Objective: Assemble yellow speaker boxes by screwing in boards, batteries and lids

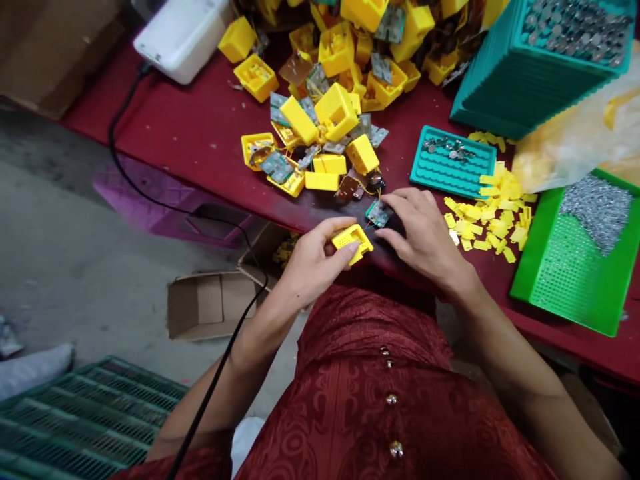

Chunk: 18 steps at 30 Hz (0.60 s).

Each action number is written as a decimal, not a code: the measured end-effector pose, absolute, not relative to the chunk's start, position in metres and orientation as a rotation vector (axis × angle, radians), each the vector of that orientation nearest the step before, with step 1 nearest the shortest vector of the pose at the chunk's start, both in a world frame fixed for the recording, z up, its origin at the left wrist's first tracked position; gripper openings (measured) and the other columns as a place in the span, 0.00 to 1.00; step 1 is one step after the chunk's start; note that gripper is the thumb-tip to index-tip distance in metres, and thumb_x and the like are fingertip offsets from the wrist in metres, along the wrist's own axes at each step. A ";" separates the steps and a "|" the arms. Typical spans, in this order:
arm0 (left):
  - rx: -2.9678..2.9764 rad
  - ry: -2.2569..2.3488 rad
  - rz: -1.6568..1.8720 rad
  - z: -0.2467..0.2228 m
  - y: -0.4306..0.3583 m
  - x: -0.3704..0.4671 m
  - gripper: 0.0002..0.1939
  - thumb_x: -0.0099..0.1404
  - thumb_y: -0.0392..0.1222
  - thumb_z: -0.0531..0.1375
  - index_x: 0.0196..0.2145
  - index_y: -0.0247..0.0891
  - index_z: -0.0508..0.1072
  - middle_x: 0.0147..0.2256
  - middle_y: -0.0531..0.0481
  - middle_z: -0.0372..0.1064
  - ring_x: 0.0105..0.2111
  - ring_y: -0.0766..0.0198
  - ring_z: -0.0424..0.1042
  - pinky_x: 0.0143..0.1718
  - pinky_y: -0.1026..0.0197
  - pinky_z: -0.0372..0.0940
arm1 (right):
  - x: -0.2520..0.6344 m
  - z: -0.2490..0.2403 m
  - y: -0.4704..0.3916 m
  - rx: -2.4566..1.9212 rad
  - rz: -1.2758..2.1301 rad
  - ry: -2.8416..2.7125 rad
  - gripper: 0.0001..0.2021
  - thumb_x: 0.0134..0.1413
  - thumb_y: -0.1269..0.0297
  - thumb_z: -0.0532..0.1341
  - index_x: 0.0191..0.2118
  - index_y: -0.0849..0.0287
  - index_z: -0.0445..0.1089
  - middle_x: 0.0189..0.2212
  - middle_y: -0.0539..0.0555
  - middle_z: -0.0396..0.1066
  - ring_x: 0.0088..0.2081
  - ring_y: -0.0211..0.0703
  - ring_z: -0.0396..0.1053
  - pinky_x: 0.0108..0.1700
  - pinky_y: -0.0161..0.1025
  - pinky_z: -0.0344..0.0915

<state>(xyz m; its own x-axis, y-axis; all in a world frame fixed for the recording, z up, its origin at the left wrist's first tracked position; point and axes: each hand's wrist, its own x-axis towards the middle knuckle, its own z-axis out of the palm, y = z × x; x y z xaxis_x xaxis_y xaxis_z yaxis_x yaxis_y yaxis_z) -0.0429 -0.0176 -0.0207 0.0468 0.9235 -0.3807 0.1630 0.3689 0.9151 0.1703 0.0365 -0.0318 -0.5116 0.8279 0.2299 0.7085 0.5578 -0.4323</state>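
My left hand (pixel 324 257) grips a small yellow plastic housing (pixel 353 243) at the table's front edge, thumb on its near side; an opening and a patch of small holes show on it. Just to the right, my right hand (pixel 419 230) has its thumb and fingers apart beside a small green circuit board (pixel 379 213). Whether the fingertips touch the board I cannot tell. Thin wires run near the board, and a round dark part (pixel 376 180) lies behind it. Beyond are several yellow housings (pixel 323 181) with boards wired to them.
At right are a teal tray (pixel 453 188) with metal parts, loose yellow pieces (pixel 493 217), a green basket (pixel 565 280) of small metal pieces and a tall tray stack (pixel 493 90). A black cable (pixel 173 205) hangs from a white box (pixel 183 40) across the left side.
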 end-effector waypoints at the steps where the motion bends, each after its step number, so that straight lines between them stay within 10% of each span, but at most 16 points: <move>1: 1.071 1.419 0.796 -0.021 -0.016 -0.044 0.28 0.61 0.45 0.67 0.57 0.32 0.76 0.46 0.42 0.79 0.34 0.64 0.74 0.31 0.63 0.72 | 0.167 -0.035 0.041 -1.286 0.387 -2.419 0.21 0.65 0.63 0.66 0.60 0.63 0.71 0.54 0.64 0.73 0.51 0.58 0.68 0.54 0.55 0.70; 18: 1.185 1.382 0.818 -0.018 -0.006 -0.044 0.26 0.62 0.44 0.65 0.56 0.32 0.76 0.49 0.41 0.81 0.41 0.58 0.78 0.41 0.57 0.73 | 0.138 -0.046 0.091 -1.478 0.254 -2.194 0.07 0.64 0.62 0.66 0.43 0.58 0.71 0.42 0.61 0.74 0.46 0.54 0.70 0.52 0.54 0.70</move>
<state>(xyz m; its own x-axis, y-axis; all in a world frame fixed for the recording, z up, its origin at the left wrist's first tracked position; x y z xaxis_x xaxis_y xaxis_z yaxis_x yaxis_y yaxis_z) -0.0438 -0.0059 -0.0175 0.0855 0.9542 -0.2869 0.2072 0.2646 0.9418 0.1382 0.0913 -0.0463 -0.3020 0.9100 0.2840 0.8212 0.3996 -0.4072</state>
